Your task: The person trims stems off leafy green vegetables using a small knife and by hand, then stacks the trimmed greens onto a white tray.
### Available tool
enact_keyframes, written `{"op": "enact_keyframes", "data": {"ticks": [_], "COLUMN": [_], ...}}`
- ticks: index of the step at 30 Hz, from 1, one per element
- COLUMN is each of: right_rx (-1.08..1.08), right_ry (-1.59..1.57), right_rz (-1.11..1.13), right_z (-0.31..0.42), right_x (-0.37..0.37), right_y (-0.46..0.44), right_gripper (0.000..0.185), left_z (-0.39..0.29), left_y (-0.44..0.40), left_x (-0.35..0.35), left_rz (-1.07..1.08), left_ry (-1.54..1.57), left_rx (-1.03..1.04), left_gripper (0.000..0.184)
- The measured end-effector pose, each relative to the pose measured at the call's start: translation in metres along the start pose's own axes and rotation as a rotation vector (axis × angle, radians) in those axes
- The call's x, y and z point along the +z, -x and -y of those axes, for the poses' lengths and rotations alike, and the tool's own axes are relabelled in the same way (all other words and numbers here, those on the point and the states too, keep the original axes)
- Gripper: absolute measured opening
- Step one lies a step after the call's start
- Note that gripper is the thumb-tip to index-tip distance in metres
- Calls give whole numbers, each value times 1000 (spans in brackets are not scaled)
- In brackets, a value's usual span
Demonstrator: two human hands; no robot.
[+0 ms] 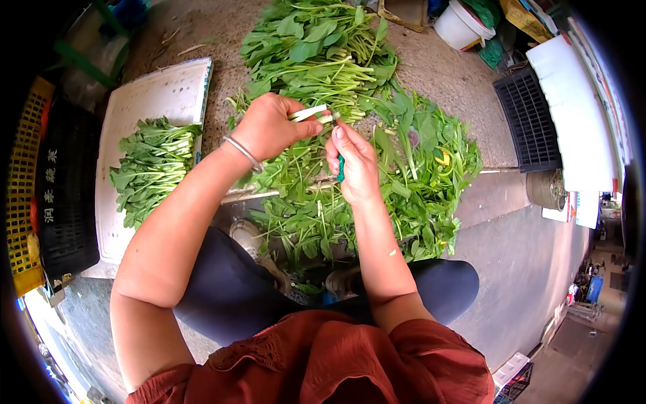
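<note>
My left hand (272, 128), with a bangle at the wrist, is closed around a few pale-cut stalks of leafy greens (308, 113). Close against the stalk ends, my right hand (354, 161) grips a small knife with a green handle (340, 168); most of its blade is hidden by the fingers. Beyond both hands lies a big heap of leafy greens (316, 50), stems pointing right. Loose leaves and trimmings (417, 155) spread below and to the right of the hands. On the left, a neat bundle of greens (155, 165) rests on a white foam board (151, 87).
Black and yellow plastic crates (64, 182) stand at the far left. A white bucket (464, 27) is at the upper right, near a black crate (528, 121) and white foam boxes (572, 108). My knees and shoes are just below the trimmings.
</note>
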State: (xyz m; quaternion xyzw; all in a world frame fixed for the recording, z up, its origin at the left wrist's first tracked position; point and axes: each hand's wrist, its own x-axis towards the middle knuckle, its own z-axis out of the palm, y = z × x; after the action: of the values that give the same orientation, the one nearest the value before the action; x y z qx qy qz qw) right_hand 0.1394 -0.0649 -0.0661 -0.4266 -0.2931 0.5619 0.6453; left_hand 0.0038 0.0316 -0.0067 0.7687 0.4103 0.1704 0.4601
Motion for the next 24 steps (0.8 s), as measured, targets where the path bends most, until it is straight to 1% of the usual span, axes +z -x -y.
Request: {"op": "enact_keyframes", "data": {"ticks": [1, 2, 3, 4, 5, 7, 8, 9, 10, 11, 12, 13, 14, 15, 16, 17, 18, 19, 20, 21, 22, 23, 24], "right_rx": [9, 15, 138, 259, 255, 531, 316, 220, 140, 81, 34, 10, 34, 54, 29, 32, 29, -48, -110, -78, -118, -203, -191], "right_ry": [14, 16, 85, 153, 156, 539, 497, 465, 381, 292, 301, 325, 357, 391, 366, 443, 525, 500, 492, 523, 452, 352, 413], "right_rz": [-38, -35, -58, -81, -75, -93, -146, -206, -320, -394, -507, -566, -572, -578, -570, -568, -567, -588, -590, -559, -504, -474, -433], "right_z": [-6, -15, -25, -30, -33, -26, -21, -21, -16, -13, -13, -11, -11, -9, -13, -20, -25, -32, -30, -27, -23, -16, -5], "right_x": [-4, -11, -20, -26, -33, -39, -39, -49, -52, -57, -60, -60, -60, -60, -63, -69, -73, -75, -70, -67, -61, -46, -33], "right_y": [-1, -4, -7, -9, -13, -21, -28, -48, -70, -95, -124, -149, -166, -183, -195, -200, -206, -207, -200, -191, -177, -158, -137], "right_gripper": [37, 37, 39, 41, 41, 72, 83, 78, 67, 49, 33, 26, 22, 18, 18, 18, 18, 20, 21, 24, 22, 21, 19], "left_z": [2, 5, 7, 3, 4, 8, 14, 16, 15, 16, 14, 15, 15, 16, 12, 10, 11, 13, 15, 15, 15, 14, 9], "left_y": [0, -1, -2, -1, -3, -5, -9, -7, -9, -10, -12, -15, -14, -17, -19, -19, -19, -19, -20, -21, -19, -18, -17], "left_x": [-2, -4, -7, -14, -19, -30, -32, -28, -28, -26, -27, -26, -24, -26, -28, -30, -31, -30, -29, -30, -31, -31, -29], "left_rz": [-3, -38, -72, -58, -65, -71, -88, -189, -168, -193, -186, -199, -281, -281, -274, -265, -281, -296, -310, -257, -208, -156, -153], "left_ry": [4, -81, -167, -216, -218, -174, -254, -379, -373, -397, -395, -341, -373, -362, -359, -348, -362, -356, -347, -362, -367, -373, -381], "left_rx": [-5, 23, 52, 32, 34, -25, 2, 55, 0, -11, -47, -57, 21, 9, -21, -54, -34, -21, -5, -61, -47, -35, -19], "left_gripper": [25, 24, 24, 26, 26, 27, 27, 26, 28, 27, 27, 26, 25, 25, 25, 25, 25, 26, 27, 29, 29, 30, 30]}}
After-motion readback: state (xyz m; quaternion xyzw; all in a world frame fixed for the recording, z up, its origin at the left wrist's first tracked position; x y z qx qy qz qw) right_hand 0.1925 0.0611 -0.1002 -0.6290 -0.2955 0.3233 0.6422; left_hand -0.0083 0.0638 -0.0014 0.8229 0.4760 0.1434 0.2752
